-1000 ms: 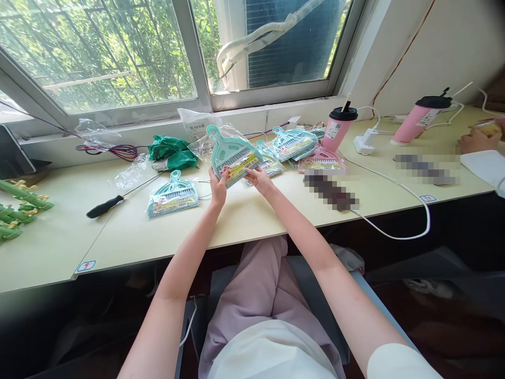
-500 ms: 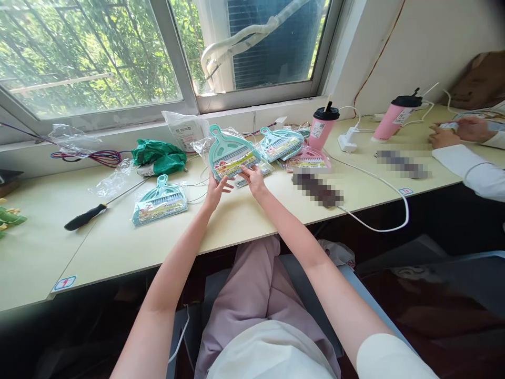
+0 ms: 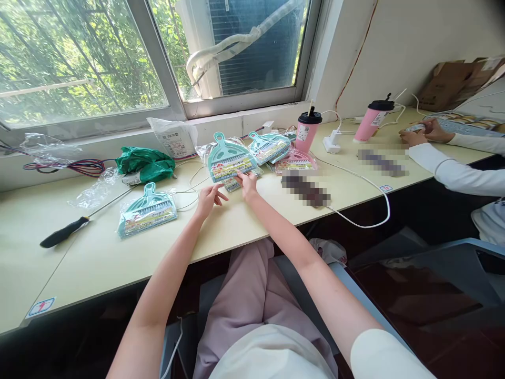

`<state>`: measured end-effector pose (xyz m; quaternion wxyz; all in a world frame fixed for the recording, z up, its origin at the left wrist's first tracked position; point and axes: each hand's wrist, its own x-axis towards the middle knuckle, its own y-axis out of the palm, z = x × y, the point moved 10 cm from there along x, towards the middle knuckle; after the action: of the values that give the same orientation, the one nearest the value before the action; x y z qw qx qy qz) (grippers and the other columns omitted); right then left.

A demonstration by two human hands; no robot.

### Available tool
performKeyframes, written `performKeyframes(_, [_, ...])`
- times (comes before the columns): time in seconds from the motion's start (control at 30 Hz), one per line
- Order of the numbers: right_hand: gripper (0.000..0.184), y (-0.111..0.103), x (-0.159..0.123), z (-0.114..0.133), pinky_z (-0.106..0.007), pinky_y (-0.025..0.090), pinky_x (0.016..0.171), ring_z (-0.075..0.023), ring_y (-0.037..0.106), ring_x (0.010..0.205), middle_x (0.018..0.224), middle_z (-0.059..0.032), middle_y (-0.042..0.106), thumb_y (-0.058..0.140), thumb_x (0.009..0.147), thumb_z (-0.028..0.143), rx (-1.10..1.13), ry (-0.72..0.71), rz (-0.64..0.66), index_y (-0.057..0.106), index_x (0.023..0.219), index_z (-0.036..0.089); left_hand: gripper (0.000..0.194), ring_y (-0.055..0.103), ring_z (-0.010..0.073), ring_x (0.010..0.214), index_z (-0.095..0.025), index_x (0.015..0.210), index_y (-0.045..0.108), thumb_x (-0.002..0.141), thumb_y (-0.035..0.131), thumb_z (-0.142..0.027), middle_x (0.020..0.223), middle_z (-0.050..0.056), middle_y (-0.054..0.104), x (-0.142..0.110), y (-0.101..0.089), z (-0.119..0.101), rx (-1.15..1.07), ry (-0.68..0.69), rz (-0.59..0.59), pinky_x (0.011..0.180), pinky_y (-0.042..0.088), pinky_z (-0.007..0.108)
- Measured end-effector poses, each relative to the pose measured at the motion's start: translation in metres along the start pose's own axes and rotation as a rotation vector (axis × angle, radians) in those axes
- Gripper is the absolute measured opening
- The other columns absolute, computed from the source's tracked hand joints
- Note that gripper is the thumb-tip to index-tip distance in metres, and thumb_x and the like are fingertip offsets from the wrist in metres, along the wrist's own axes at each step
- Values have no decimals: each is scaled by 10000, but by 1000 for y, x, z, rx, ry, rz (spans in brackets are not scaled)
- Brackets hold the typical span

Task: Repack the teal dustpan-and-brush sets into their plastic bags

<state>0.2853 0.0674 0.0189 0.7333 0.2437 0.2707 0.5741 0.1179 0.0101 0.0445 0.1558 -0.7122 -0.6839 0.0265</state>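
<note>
My right hand (image 3: 248, 183) grips the lower edge of a teal dustpan-and-brush set (image 3: 229, 160) in clear wrapping, which stands tilted on the pale table (image 3: 236, 221). My left hand (image 3: 209, 197) hovers just left of it, fingers spread and holding nothing. A second teal set (image 3: 145, 210) lies flat to the left. More wrapped sets, teal (image 3: 268, 147) and pink (image 3: 296, 162), are piled behind my right hand.
A black-handled screwdriver (image 3: 74, 223) lies at the left. A green bag (image 3: 144, 163), loose plastic wrap (image 3: 92, 192) and coloured wires (image 3: 74, 167) sit near the window sill. Two pink cups (image 3: 306, 131) (image 3: 371, 120) and a white cable (image 3: 366, 205) are on the right. Another person's hands (image 3: 424, 131) work at far right.
My left hand has let go of the teal set and drawn back towards me, fingers open. My right hand still holds the set, now lower. The view has swung to the right.
</note>
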Motion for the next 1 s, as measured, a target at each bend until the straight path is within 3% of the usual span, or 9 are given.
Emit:
performKeyframes(0.2, [146, -16, 3, 1, -297, 620, 965, -163, 760, 964, 887, -18, 759, 658, 810, 78, -10, -17, -110, 586, 833, 202, 697, 564, 134, 447, -98, 1092, 758, 855, 567, -724, 677, 107, 757, -6, 25, -4, 35, 37, 159, 507, 456, 254])
performKeyframes(0.33, [195, -9, 4, 2, -291, 617, 976, -161, 758, 983, 919, -16, 768, 690, 783, 66, 1, -9, -55, 619, 903, 202, 637, 573, 137, 461, -127, 1031, 792, 846, 604, -707, 692, 107, 757, -7, 26, -14, 1, 68, 204, 501, 446, 262])
performKeyframes(0.47, [260, 2, 2, 0, -298, 624, 970, -161, 752, 1010, 939, -7, 774, 711, 771, 80, -4, 9, 25, 648, 991, 203, 557, 601, 141, 488, -130, 905, 802, 807, 681, -665, 733, 120, 763, -8, 19, -15, 21, 14, 224, 465, 382, 256])
performKeyframes(0.53, [269, 7, 0, 1, -299, 624, 969, -160, 747, 1026, 965, -7, 776, 725, 769, 106, -24, -4, 76, 654, 1009, 207, 620, 599, 138, 477, -120, 918, 787, 835, 614, -710, 701, 117, 746, -6, 11, -12, 11, -14, 197, 449, 356, 249])
performKeyframes(0.6, [259, 12, -2, 3, -303, 621, 974, -160, 743, 1037, 980, -4, 775, 738, 765, 127, -54, -18, 122, 653, 995, 214, 706, 621, 148, 487, -124, 1074, 743, 853, 536, -763, 737, 114, 754, -3, 3, -7, -38, -59, 143, 446, 370, 240])
performKeyframes(0.73, [214, 17, -6, 3, -334, 618, 996, -171, 745, 1047, 921, 9, 769, 734, 760, 114, -86, 1, 168, 634, 916, 221, 765, 738, 207, 715, -192, 1358, 552, 876, 491, -782, 1111, 153, 768, 2, -8, 3, -188, -87, 17, 548, 545, 279])
performKeyframes(0.87, [204, 31, -14, -2, -370, 619, 1012, -186, 755, 1039, 885, 1, 780, 740, 753, 84, -87, 42, 289, 635, 873, 211, 650, 736, 259, 1016, -252, 1356, 532, 877, 607, -685, 1391, 138, 646, 6, -25, 0, -323, 30, -175, 649, 631, 329])
performKeyframes(1.0, [225, 38, -21, -8, -385, 619, 1018, -197, 758, 1045, 900, -10, 792, 779, 744, 80, -104, 82, 354, 646, 872, 210, 596, 714, 269, 1055, -233, 1260, 564, 823, 714, -611, 1297, 118, 683, 6, -37, 1, -340, 76, -267, 668, 656, 336])
